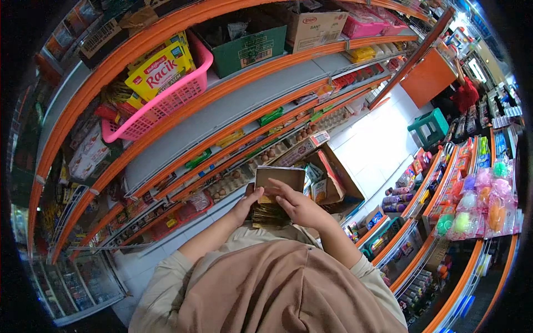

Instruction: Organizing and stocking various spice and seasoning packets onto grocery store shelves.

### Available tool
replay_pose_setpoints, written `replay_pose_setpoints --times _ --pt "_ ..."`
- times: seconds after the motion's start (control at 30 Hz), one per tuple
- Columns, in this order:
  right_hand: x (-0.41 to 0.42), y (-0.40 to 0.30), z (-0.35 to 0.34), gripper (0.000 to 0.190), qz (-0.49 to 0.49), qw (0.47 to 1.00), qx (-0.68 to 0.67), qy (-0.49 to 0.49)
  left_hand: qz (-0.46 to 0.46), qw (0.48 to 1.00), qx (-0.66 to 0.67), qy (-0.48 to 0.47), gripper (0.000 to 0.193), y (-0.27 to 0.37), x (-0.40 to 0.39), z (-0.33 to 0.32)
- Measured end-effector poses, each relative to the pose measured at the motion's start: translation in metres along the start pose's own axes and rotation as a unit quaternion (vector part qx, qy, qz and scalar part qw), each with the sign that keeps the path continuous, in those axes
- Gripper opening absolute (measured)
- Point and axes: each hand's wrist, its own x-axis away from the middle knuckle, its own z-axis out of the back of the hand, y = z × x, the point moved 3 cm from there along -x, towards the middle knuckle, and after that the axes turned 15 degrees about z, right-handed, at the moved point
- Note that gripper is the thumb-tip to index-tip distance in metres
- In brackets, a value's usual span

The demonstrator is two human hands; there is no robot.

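Note:
A small open cardboard box (280, 177) is in front of my body, low in my lap. Gold-coloured sachets (271, 215) stand packed in a row inside it. My left hand (246, 205) holds the box's left side, its thumb at the edge and the other fingers mostly hidden. Over the right part of the box is my right hand (303, 209), fingers apart and reaching across the opening, with nothing visible in them. Just beyond, a larger carton (347, 183) on the floor holds smaller boxes and packets (319, 190).
Orange-edged shelves (233, 93) rise on my left, with a pink basket (166, 106) of yellow seasoning packets. Egg trays (231, 183) line the bottom. Another shelf unit (416, 204) stands at right. A green stool (429, 127) and a person in red (465, 95) are farther off.

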Motion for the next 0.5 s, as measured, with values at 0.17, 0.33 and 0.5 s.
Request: replay_pose_setpoints --times 0.17,0.33,0.5 --pt "0.004 -0.021 0.016 0.035 -0.053 0.992 0.07 0.094 -0.041 0.998 -0.024 0.03 0.037 -0.003 -0.002 0.004" --pt "0.033 -0.033 0.027 0.034 -0.094 0.967 -0.127 0.199 -0.006 0.997 0.07 -0.041 0.041 -0.007 -0.008 0.009" --pt "0.051 -0.018 0.018 0.033 -0.179 0.976 -0.017 0.122 0.017 0.993 0.108 -0.037 0.044 -0.005 -0.009 0.012"
